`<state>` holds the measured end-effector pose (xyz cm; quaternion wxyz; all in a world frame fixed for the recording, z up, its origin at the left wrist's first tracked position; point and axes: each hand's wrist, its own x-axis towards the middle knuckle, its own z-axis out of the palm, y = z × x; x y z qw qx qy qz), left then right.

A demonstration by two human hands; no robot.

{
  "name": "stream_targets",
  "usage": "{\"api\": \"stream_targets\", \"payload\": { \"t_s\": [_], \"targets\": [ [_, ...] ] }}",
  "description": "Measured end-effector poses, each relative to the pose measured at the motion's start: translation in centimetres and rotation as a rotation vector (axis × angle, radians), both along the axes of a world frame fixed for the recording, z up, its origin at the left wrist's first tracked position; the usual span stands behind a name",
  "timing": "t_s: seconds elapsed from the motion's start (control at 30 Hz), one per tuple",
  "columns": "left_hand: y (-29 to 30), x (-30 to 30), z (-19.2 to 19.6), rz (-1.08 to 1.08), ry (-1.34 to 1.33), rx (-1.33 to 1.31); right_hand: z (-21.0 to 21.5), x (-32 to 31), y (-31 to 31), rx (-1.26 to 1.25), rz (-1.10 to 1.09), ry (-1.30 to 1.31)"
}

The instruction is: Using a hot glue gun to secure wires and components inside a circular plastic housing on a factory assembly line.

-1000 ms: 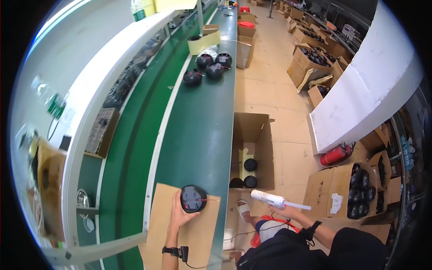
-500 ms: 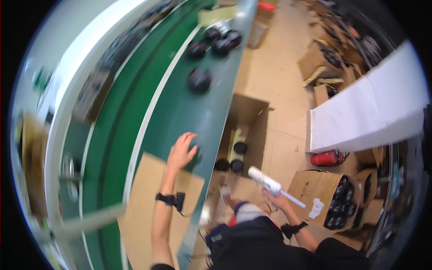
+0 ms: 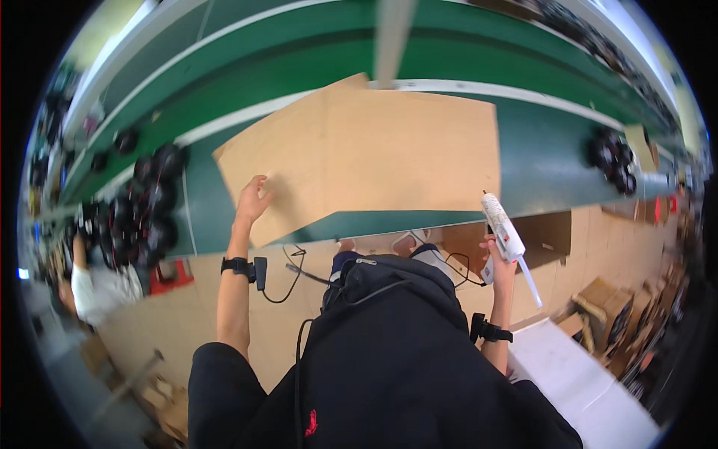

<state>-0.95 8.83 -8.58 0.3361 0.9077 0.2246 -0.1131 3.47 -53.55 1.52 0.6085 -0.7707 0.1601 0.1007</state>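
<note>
My left hand [image 3: 255, 200] hovers over or rests on the left part of a large flat cardboard sheet [image 3: 404, 150]; I cannot tell whether it touches. Its fingers are apart and hold nothing. The sheet lies on the green bench top, with a fold line near its middle. At the sheet's lower right corner, my right hand [image 3: 499, 258] grips a white hot glue gun [image 3: 505, 228]. The gun's dark nozzle points away from me, and a pale glue stick [image 3: 530, 283] sticks out of its back end. Its handle is partly hidden by my fingers.
Dark round items [image 3: 146, 202] crowd the bench's left end, beside a person's white sleeve [image 3: 108, 293]. More dark round items [image 3: 613, 159] stand at the right end. A pale post [image 3: 393, 41] rises behind the sheet. An open carton [image 3: 550, 232] stands below the bench's front edge.
My view and body have turned left to face the bench. My left hand has moved from above the bare bench to over the cardboard sheet. The glue gun stays in my right hand.
</note>
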Motion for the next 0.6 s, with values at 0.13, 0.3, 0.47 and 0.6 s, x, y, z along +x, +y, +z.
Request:
{"api": "stream_targets", "payload": {
  "t_s": [0.13,0.3,0.47,0.6],
  "targets": [
    [1.8,-9.1,1.9,0.191,0.300,0.359,2.8,2.1,4.0,-0.082,0.191,0.024],
    [-1.3,-12.3,4.3,0.192,0.366,0.274,5.1,2.2,7.5,-0.201,0.317,0.027],
    [-1.5,-12.2,4.3,0.245,0.390,0.275,6.0,3.6,9.9,-0.238,0.482,-0.046],
    [-1.0,-12.8,4.8,0.227,0.364,0.307,5.7,3.7,11.4,-0.195,0.465,-0.056]
  ]
}}
